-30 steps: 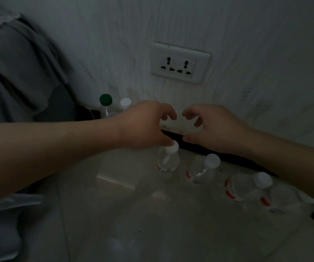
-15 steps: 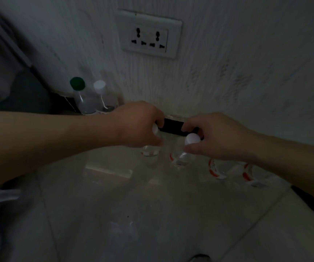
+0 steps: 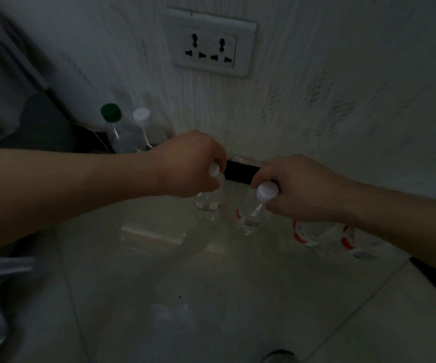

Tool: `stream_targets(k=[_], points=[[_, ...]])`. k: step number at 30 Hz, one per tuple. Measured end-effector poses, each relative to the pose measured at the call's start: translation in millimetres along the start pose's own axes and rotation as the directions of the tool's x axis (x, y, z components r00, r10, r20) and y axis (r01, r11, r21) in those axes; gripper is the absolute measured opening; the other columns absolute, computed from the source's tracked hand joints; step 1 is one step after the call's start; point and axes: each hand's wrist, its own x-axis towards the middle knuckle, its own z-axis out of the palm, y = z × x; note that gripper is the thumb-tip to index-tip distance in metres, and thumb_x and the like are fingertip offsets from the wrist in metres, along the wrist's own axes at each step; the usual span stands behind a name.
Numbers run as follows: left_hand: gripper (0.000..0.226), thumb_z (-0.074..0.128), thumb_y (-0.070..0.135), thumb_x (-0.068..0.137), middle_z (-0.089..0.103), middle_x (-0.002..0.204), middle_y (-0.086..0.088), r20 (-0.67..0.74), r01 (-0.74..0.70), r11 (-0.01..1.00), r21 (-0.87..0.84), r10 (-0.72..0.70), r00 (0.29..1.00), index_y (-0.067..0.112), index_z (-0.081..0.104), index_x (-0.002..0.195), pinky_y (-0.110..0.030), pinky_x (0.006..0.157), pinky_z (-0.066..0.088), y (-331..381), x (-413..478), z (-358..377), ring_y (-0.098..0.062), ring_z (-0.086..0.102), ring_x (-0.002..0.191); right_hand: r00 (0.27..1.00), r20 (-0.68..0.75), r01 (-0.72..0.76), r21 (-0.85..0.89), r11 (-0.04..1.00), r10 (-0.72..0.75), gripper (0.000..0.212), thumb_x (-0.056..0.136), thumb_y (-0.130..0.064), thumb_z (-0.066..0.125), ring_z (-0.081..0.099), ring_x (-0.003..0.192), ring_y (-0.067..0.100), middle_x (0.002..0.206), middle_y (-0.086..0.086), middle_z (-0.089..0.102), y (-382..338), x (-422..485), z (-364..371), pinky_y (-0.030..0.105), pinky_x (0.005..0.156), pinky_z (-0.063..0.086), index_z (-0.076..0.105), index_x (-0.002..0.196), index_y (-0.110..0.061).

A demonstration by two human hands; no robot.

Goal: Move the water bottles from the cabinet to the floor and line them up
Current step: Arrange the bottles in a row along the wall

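Where the glossy tiled floor [image 3: 211, 284] meets the ridged white wall [image 3: 342, 87], the left hand [image 3: 193, 163] curls round the neck of a clear plastic water bottle [image 3: 207, 205]. The right hand [image 3: 298, 189] pinches the round white cap of the neighbouring bottle [image 3: 251, 218]. Both stand upright on the tile. Red-labelled bottles [image 3: 306, 231] stand just right of them; a green-capped bottle [image 3: 112, 127] and a white-capped bottle [image 3: 143, 124] stand left, against the wall.

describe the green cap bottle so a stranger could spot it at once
Find the white wall socket. Down-left of it two bottles stand by the wall. The left bottle alone has a green cap; its neighbour has a white one.
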Motion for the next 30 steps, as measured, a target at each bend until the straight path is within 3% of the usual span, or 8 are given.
stream_targets(k=[2, 9, 13, 18, 21, 30], points=[[0.028, 0.074, 0.027, 0.076, 0.063, 0.094, 0.004, -0.009, -0.005, 1.0, 0.011, 0.005, 1.0, 0.023, 0.071, 0.103, -0.024, 0.073, 0.042, -2.0, -0.6, -5.4, -0.01, 0.053, 0.084, 1.0, -0.015, 0.001, 0.009, 1.0, -0.001, 0.031, 0.075, -0.024, 0.07, 0.061, 0.095, 0.014, 0.105, -0.004, 0.068, -1.7, 2.6, 0.9, 0.024, 0.075, 0.042, 0.07, 0.106, -0.026], [0.027, 0.073, 0.017, 0.075, 0.057, 0.093, 0.011, 0.057, -0.005, 1.0, -0.009, 0.005, 0.998, 0.028, 0.071, 0.1, -0.023, 0.074, 0.045, -16.4, -8.7, -18.5, -0.008, 0.055, 0.086, 0.996, -0.093, -0.01, 0.023, 1.0, 0.013, 0.022, 0.076, -0.031, 0.07, 0.061, 0.08, 0.011, 0.088, -0.005, 0.069, -11.7, 15.0, -1.7, 0.023, 0.062, 0.035, 0.072, 0.096, -0.022], [0.028, 0.07, 0.012, 0.075, 0.057, 0.097, 0.008, 0.087, -0.023, 1.0, -0.009, 0.024, 0.996, 0.029, 0.071, 0.098, -0.031, 0.081, 0.052, -24.2, -14.3, -17.1, -0.013, 0.059, 0.09, 0.992, -0.118, -0.044, 0.022, 0.999, 0.047, 0.024, 0.072, -0.041, 0.073, 0.06, 0.077, 0.013, 0.083, -0.006, 0.067, -15.7, 26.1, -2.7, 0.025, 0.061, 0.038, 0.071, 0.089, -0.024], [0.026, 0.066, 0.01, 0.079, 0.055, 0.1, 0.011, 0.101, -0.049, 0.999, 0.004, 0.048, 0.994, 0.028, 0.072, 0.098, -0.028, 0.081, 0.048, -31.6, -17.7, -15.5, -0.01, 0.057, 0.091, 0.985, -0.156, -0.074, 0.013, 0.997, 0.075, 0.03, 0.07, -0.045, 0.071, 0.063, 0.074, 0.015, 0.079, -0.002, 0.068, -20.6, 42.3, -0.8, 0.031, 0.065, 0.051, 0.071, 0.084, -0.019], [0.027, 0.067, 0.01, 0.077, 0.06, 0.101, 0.006, 0.102, -0.066, 0.998, 0.018, 0.064, 0.993, 0.029, 0.072, 0.096, -0.036, 0.084, 0.05, -34.8, -18.6, -13.5, -0.015, 0.059, 0.094, 0.986, -0.142, -0.092, 0.007, 0.996, 0.092, 0.032, 0.069, -0.048, 0.071, 0.062, 0.073, 0.015, 0.078, -0.002, 0.067, -22.9, 49.1, 0.6, 0.031, 0.063, 0.051, 0.069, 0.082, -0.019], [0.029, 0.061, 0.008, 0.08, 0.061, 0.107, 0.003, 0.119, -0.097, 0.995, -0.035, 0.101, 0.988, 0.026, 0.072, 0.101, -0.039, 0.086, 0.049, -39.4, -22.1, -7.0, -0.017, 0.058, 0.1, 0.988, -0.145, -0.042, 0.02, 0.999, 0.045, 0.032, 0.07, -0.048, 0.07, 0.06, 0.07, 0.016, 0.077, -0.001, 0.066, -25.6, 52.7, 7.4, 0.034, 0.063, 0.051, 0.066, 0.084, -0.019]])
